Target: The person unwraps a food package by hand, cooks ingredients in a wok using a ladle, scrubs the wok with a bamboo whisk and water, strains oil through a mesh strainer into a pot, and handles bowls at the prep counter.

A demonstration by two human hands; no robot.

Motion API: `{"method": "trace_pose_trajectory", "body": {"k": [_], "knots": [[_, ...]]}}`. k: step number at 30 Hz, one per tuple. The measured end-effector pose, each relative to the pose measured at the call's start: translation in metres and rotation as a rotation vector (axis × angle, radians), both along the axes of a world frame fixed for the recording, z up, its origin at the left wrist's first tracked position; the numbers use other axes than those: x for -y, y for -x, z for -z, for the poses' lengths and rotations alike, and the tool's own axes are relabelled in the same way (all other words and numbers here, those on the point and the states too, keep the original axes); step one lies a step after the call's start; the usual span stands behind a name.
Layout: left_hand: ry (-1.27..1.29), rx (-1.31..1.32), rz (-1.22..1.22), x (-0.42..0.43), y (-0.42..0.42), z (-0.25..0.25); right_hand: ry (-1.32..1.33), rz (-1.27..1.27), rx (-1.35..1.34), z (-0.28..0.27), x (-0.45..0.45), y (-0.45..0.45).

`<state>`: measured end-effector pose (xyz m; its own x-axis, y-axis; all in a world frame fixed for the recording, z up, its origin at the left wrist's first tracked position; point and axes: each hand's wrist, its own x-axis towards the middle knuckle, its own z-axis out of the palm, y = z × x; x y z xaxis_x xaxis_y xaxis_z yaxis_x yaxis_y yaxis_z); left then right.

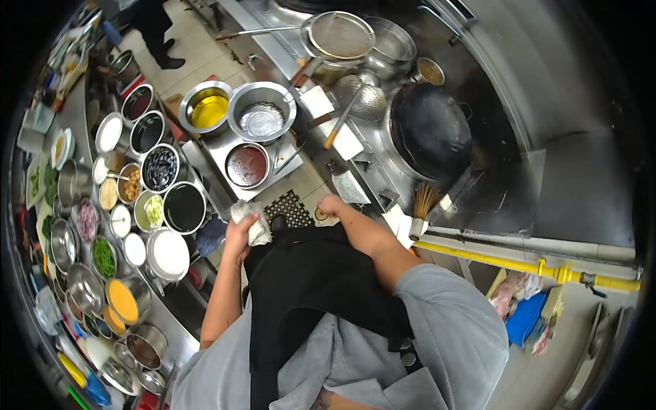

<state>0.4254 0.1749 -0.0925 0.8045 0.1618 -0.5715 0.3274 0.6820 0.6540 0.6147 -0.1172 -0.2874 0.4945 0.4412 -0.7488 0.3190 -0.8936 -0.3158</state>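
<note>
My left hand (240, 236) is closed round a crumpled white cloth (250, 223) in front of my black apron (294, 266). Just beyond the cloth stands a steel pot of dark red sauce (247, 166). My right hand (331, 206) is held low beside the stove edge, its fingers curled. A small round object (321, 214) shows at its fingertips, but I cannot tell what it is. Close by on the stove edge hangs a white cloth (350, 188).
A black wok (432, 133) sits on the stove at right, near a bamboo brush (426, 201) and a perforated ladle (359, 97). Pots of yellow oil (209, 109) and ingredients crowd the left counter. A yellow pipe (506, 262) runs at right. Another person's legs (154, 31) show at the top.
</note>
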Motion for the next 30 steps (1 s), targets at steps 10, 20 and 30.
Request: {"method": "trace_pose_trajectory", "body": {"k": [10, 20, 30], "knots": [[-0.620, -0.169, 0.140, 0.036, 0.039, -0.001, -0.017, 0.311, -0.292, -0.034, 0.044, 0.042], [-0.447, -0.686, -1.284, 0.034, 0.313, 0.094, -0.104, -0.428, -0.267, 0.083, 0.105, -0.024], [-0.543, -1.544, -0.820, -0.127, 0.504, 0.112, -0.036, -0.298, -0.424, -0.029, 0.048, -0.003]]}}
